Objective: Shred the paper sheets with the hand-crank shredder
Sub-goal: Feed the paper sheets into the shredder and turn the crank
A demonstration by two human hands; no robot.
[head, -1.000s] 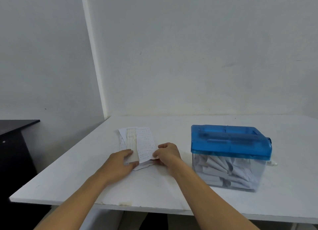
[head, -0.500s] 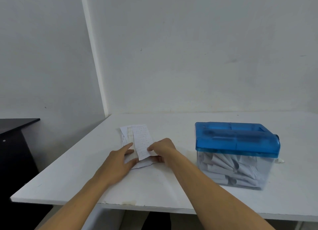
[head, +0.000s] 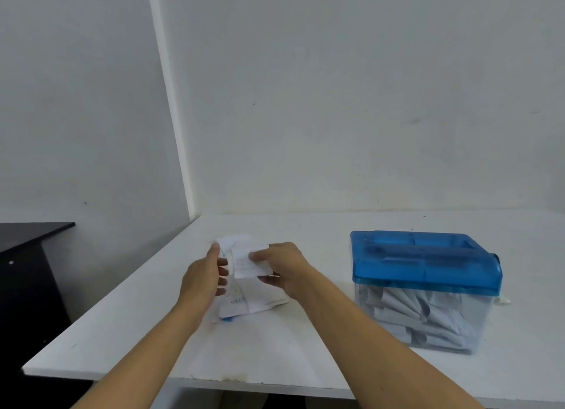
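Observation:
A small stack of white paper sheets (head: 244,301) with faint writing lies on the white table, left of centre. My right hand (head: 282,265) pinches one sheet (head: 246,263) by its right edge and holds it lifted above the stack. My left hand (head: 203,275) stands beside the stack's left edge, fingers straight and touching the papers. The hand-crank shredder (head: 425,261) stands to the right: a blue translucent lid on a clear bin filled with white paper strips. A bit of its crank shows at the right side.
The white table (head: 305,353) ends at a near edge in front of me and meets the wall behind. A dark cabinet (head: 27,271) stands to the left, beyond the table's left edge.
My right hand has lifted one sheet off the stack. My left hand has turned from lying flat on the papers to standing at their left edge.

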